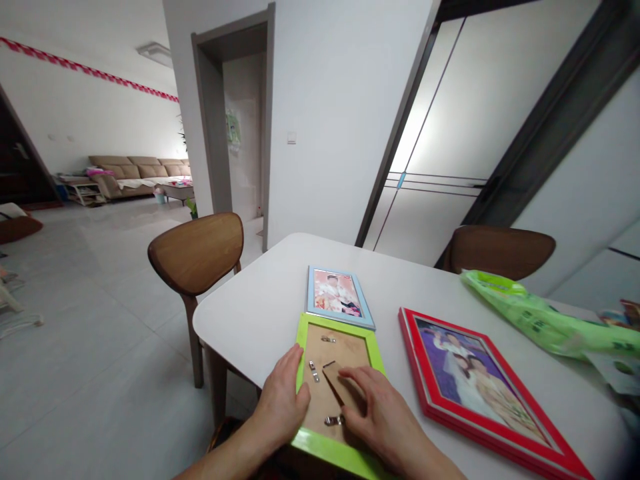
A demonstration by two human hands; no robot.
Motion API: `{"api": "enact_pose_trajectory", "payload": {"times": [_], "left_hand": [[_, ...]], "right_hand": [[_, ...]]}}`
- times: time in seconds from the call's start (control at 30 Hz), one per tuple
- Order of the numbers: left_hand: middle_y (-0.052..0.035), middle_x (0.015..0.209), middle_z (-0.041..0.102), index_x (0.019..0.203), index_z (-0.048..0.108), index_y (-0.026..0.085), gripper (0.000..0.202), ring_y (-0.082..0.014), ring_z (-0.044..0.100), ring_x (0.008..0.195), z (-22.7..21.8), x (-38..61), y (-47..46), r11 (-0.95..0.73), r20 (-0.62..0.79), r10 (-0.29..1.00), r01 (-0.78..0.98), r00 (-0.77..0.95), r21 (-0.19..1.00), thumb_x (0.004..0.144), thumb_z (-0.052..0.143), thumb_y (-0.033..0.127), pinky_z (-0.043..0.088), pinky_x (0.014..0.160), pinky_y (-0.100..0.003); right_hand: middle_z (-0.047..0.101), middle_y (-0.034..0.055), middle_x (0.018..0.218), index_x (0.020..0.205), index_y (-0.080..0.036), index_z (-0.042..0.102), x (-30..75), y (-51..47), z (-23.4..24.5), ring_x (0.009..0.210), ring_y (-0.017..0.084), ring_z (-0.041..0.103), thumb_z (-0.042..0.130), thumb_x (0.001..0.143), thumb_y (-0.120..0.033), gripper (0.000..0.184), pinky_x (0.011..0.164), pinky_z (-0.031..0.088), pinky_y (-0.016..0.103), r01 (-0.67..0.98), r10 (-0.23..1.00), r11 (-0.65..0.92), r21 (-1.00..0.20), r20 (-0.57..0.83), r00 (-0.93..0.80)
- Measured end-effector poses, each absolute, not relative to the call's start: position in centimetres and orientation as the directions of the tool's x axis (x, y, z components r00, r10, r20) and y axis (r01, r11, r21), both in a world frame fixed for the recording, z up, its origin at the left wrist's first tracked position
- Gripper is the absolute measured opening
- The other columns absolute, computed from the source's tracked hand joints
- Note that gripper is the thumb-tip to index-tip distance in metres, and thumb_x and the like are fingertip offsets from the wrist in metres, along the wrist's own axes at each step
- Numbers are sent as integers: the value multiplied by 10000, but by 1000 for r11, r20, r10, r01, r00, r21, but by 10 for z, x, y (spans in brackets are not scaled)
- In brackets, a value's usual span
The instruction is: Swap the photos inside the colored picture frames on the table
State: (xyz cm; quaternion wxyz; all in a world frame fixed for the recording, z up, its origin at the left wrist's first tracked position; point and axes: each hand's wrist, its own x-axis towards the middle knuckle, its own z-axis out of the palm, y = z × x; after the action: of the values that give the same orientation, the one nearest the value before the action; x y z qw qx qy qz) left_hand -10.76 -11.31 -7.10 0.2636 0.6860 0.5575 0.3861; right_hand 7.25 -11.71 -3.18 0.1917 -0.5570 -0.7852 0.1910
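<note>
A lime-green picture frame (325, 447) lies face down at the near edge of the table, its brown backing board (315, 400) showing. Small metal clips, one of them a clip (314, 371) at the left, are fixed to the board. My left hand (280, 393) is closed around the frame's left edge, thumb over the rim. With fingers bent, my right hand (380, 413) grips the brown stand flap (353, 393) on the backing; its fingers partly cover the flap. Just beyond, a light-blue picture frame (310, 293) with a portrait lies face up, close against the green one.
On the white table (250, 313), a red picture frame (425, 380) with a couple's photo lies to the right. Behind it is a green plastic bag (540, 320). One wooden chair (200, 253) stands at the left, another chair (500, 250) at the far right.
</note>
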Motion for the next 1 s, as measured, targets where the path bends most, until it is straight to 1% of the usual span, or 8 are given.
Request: {"api": "enact_pose_trajectory", "payload": {"times": [0.1, 0.27, 0.37, 0.5, 0.6, 0.73, 0.87, 1.0], "left_hand": [[-156, 1195, 481, 1155, 461, 56, 506, -248, 424, 1104, -61, -108, -112, -208, 210, 976, 481, 50, 852, 666, 495, 181, 283, 972, -373], [-75, 1071, 567, 922, 591, 156, 274, -238, 469, 1034, -42, -108, -105, -144, 148, 989, 265, 4, 953, 690, 527, 289, 323, 915, -341], [-48, 849, 632, 891, 571, 144, 321, -216, 574, 815, -39, -114, -98, -45, 43, 999, 85, 19, 995, 732, 467, 402, 443, 719, -304], [-39, 659, 627, 806, 575, 113, 412, -196, 590, 626, -41, -123, -98, 114, -104, 990, -109, 96, 987, 679, 504, 499, 447, 554, -263], [-46, 660, 630, 804, 581, 113, 404, -191, 587, 615, -43, -121, -103, 192, -166, 976, -202, 139, 961, 652, 545, 485, 437, 541, -257], [-28, 633, 624, 790, 591, 123, 360, -173, 571, 574, -45, -109, -105, 239, -206, 967, -252, 149, 938, 627, 583, 444, 409, 504, -230], [-11, 603, 609, 721, 602, 118, 321, -150, 545, 553, -46, -104, -100, 224, -206, 974, -241, 99, 944, 602, 612, 416, 374, 487, -199], [-10, 598, 608, 734, 586, 125, 341, -157, 547, 560, -47, -112, -98, 213, -203, 977, -224, 68, 951, 612, 580, 444, 373, 490, -203]], "right_hand": [[564, 62, 901, 934, -176, 572, 71, -115, -17, 881, 195, 509, 463, 596, -171, 356, 816, 368, 312, 814, 954, 292, -502, 92, -285], [542, 63, 895, 897, -186, 587, 60, -115, 9, 863, 193, 504, 491, 617, -193, 296, 796, 388, 327, 805, 938, 347, -481, 170, -302], [536, 67, 958, 943, -198, 568, 56, -113, 11, 878, 184, 503, 488, 678, -253, 282, 772, 413, 322, 743, 917, 400, -537, 240, -320], [563, 80, 964, 996, -193, 545, 73, -103, -8, 750, 169, 543, 419, 749, -351, 319, 567, 462, 280, 725, 951, 305, -617, 238, -198], [594, 85, 930, 968, -177, 566, 89, -98, -30, 776, 182, 562, 420, 747, -347, 315, 670, 468, 317, 760, 960, 262, -595, 243, -140], [597, 96, 991, 960, -161, 580, 98, -99, -48, 946, 202, 529, 402, 755, -312, 311, 849, 402, 351, 782, 954, 271, -562, 267, -138], [592, 114, 1015, 1066, -126, 525, 98, -101, -55, 947, 195, 531, 352, 783, -317, 382, 837, 409, 342, 807, 965, 229, -545, 237, -114], [595, 105, 1029, 1105, -134, 502, 97, -102, -57, 939, 188, 529, 320, 807, -296, 385, 818, 400, 346, 829, 943, 319, -459, 243, -228]]}}
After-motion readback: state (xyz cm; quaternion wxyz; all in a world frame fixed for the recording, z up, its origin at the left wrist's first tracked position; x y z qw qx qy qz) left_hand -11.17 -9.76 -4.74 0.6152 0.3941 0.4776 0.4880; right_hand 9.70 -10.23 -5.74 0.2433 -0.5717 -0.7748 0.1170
